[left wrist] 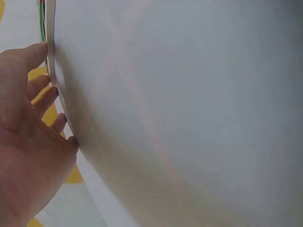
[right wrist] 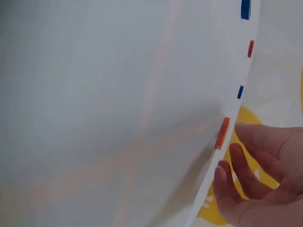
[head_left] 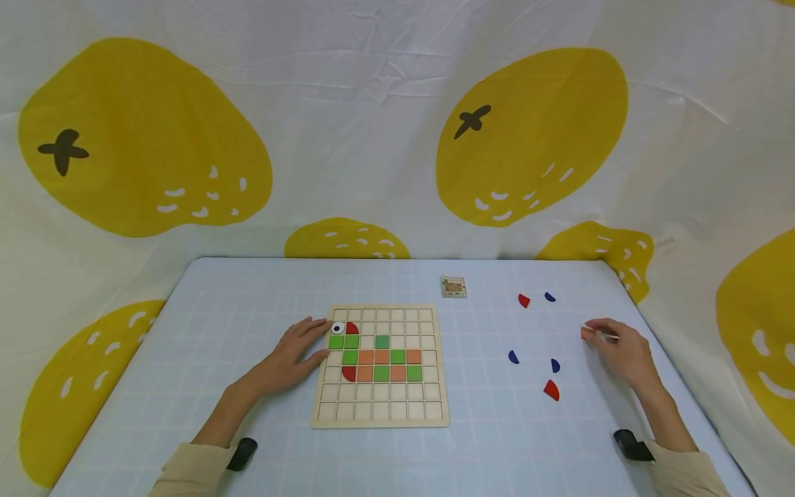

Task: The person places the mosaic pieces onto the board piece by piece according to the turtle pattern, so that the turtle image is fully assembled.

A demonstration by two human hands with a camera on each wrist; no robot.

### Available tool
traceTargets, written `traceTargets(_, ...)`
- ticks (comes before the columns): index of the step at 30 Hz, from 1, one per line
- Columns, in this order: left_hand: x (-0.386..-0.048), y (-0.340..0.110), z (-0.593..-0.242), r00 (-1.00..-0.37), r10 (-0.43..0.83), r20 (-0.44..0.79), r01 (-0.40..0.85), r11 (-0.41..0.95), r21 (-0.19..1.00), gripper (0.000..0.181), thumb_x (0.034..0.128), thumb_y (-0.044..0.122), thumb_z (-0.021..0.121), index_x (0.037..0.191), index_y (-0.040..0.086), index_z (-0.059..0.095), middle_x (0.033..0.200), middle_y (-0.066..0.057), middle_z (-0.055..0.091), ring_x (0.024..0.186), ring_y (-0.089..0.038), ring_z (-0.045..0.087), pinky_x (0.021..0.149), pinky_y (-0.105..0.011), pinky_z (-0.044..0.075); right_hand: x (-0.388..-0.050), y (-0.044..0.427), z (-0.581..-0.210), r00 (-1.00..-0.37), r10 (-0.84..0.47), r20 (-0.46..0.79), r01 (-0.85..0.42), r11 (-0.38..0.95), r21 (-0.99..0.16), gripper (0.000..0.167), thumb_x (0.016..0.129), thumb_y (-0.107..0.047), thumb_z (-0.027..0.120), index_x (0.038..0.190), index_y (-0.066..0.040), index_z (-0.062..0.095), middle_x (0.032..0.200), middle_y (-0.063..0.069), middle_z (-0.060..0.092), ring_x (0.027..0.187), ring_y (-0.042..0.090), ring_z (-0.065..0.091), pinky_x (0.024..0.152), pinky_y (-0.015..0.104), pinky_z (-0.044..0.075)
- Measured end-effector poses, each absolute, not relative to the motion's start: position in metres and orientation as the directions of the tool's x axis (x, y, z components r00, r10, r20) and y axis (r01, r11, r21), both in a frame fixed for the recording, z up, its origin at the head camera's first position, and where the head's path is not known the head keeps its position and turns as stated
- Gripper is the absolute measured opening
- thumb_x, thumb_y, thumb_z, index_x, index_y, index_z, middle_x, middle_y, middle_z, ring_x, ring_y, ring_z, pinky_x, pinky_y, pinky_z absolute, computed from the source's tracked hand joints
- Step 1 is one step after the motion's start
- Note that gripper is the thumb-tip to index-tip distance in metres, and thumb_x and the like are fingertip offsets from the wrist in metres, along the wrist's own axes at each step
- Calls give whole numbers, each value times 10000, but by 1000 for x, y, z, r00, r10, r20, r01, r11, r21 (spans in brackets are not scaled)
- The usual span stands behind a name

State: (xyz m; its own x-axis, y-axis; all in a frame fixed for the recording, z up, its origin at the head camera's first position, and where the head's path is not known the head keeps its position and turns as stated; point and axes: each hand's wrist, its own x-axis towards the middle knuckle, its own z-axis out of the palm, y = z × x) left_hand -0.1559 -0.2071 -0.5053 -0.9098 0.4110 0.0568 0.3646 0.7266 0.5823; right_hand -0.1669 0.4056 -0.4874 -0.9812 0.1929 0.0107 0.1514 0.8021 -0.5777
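A light wooden grid board [head_left: 379, 412] lies on the table, bearing green, orange and red flat pieces and a round eye piece [head_left: 337, 328]. My left hand [head_left: 287, 359] touches the board's left side with extended fingers; in the left wrist view, its thumb [left wrist: 35, 56] meets the board's edge. Far to the right, my right hand [head_left: 624, 352] is at an orange square piece [head_left: 586, 333]. The right wrist view shows that orange piece [right wrist: 222, 134] flat on the table, with the loosely bent fingers and thumb beside it and not closed round it.
Between board and right hand lie red quarter-circle pieces [head_left: 551, 390] and dark blue half-circle pieces [head_left: 555, 366]. A small picture card [head_left: 454, 287] lies behind the board's right corner. A white curtain with yellow fruit prints [head_left: 534, 138] hangs behind the table.
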Motion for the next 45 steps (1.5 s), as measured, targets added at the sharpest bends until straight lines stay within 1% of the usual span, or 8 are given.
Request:
traceTargets(16,-155,-206,-504,-916,400,36,344,735,585,595,1041,284,627,1564,77,433,1598,-161,397,1518,-450,204,1174,-681,236,-168,409,-492,-991,135,-1,113,832,-543,331,994,-88,668,1273,83,621,1256,343,581,1099,491,538,953,642,506)
traceTargets(22,-154,-206,-505,-915,402,41,348,732,586,596,1042,286,627,1565,78,432,1599,-159,395,1519,-446,204,1173,-681,240,-167,406,-492,-991,133,17,102,828,-551,339,976,-84,700,1252,94,614,1178,325,606,1046,465,575,937,616,529)
traceTargets(25,-154,-206,-503,-916,400,41,345,730,589,595,1043,281,626,1566,77,429,1601,-158,391,1522,-440,199,1175,-678,239,-168,405,-492,-991,130,35,90,832,-548,350,969,-112,723,1246,81,628,1131,293,630,1009,432,612,881,531,584)
traceTargets(27,-154,-206,-503,-917,397,40,342,731,590,594,1043,280,625,1566,76,429,1602,-158,390,1523,-436,198,1178,-675,237,-168,404,-491,-991,127,37,86,834,-545,333,977,-137,718,1235,61,642,1117,271,642,997,414,624,812,416,612)
traceTargets(30,-154,-206,-502,-915,400,52,352,727,590,588,1042,273,628,1559,67,438,1594,-164,401,1519,-447,207,1176,-677,236,-167,399,-487,-993,111,44,69,835,-546,288,993,-150,701,1205,41,669,1092,247,663,968,387,630,724,234,555)
traceTargets(33,-153,-206,-501,-913,403,62,358,720,595,582,1036,258,636,1548,53,451,1585,-173,412,1514,-456,216,1176,-679,235,-167,391,-482,-994,89,57,42,832,-553,256,998,-158,698,1170,32,694,1064,228,688,940,368,635,688,126,463)
traceTargets(37,-153,-206,-501,-912,406,62,361,722,591,580,1037,256,635,1547,51,451,1585,-170,413,1513,-458,219,1178,-676,234,-168,381,-478,-995,68,76,13,827,-562,262,990,-178,715,1160,23,707,1066,212,698,944,358,639,688,69,420)
traceTargets(45,-154,-206,-502,-909,411,68,368,718,590,583,1033,251,640,1548,55,451,1583,-172,416,1510,-459,224,1176,-675,239,-174,359,-472,-995,44,88,-17,801,-598,258,986,-178,721,1158,14,706,1061,197,702,984,370,645,726,30,402)
